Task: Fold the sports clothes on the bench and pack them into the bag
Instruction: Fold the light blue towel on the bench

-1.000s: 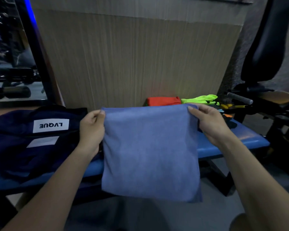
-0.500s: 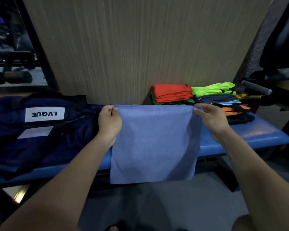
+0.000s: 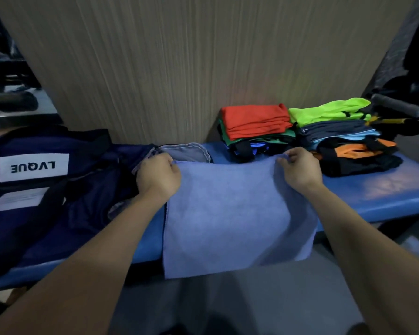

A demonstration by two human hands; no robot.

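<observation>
On navy bag point(image 3: 58, 189): "LVQUE" label point(image 3: 34, 167), inverted.

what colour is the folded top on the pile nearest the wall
Orange-red folded top, lying on a green garment; it shows clearly in the head view.

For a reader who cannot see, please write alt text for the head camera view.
Two bare hands, left hand and right hand, pinch the top corners of a light blue cloth draped over a padded blue bench. A navy fabric bag lies left; folded bright clothes are stacked right.
</observation>
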